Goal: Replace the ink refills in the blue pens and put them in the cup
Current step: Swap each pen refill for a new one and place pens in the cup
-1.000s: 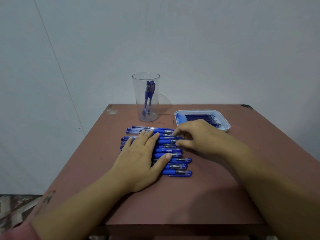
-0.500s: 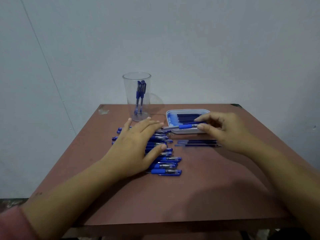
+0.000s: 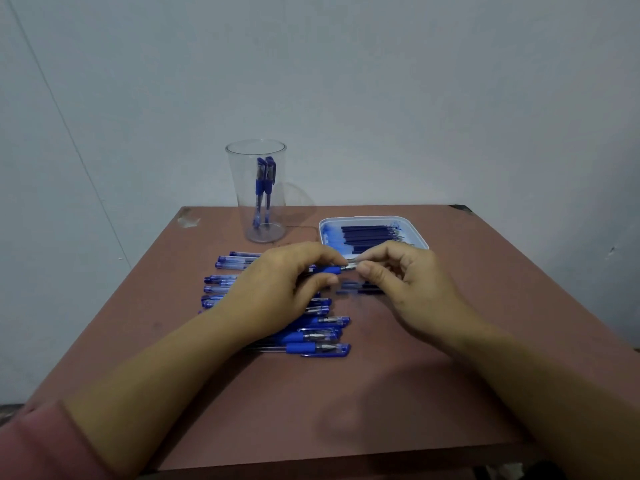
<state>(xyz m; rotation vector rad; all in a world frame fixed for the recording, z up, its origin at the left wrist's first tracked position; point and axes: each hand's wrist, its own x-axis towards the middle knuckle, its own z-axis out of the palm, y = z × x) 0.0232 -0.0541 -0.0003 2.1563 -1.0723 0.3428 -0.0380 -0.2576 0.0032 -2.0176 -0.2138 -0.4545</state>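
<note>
A blue pen [image 3: 327, 270] is held level above the table between both hands. My left hand [image 3: 280, 289] grips its blue grip section, and my right hand [image 3: 405, 282] pinches its metal tip end. Below them a row of several blue pens [image 3: 311, 336] lies on the brown table [image 3: 346, 403], partly hidden by my left hand. A clear plastic cup [image 3: 256, 192] stands at the back with two blue pens inside. A white tray [image 3: 415, 233] at the back right holds several dark ink refills [image 3: 367, 233]. Loose refills [image 3: 360, 289] lie under my right hand.
The table stands against a plain grey wall. Its front edge runs close to my forearms, and its far right corner [image 3: 459, 206] is chipped dark. A pale scuff [image 3: 188, 220] marks the far left corner.
My right hand lifted one pen from the row and carried it right. My left hand then rose off the row and took hold of the pen's grip section.
</note>
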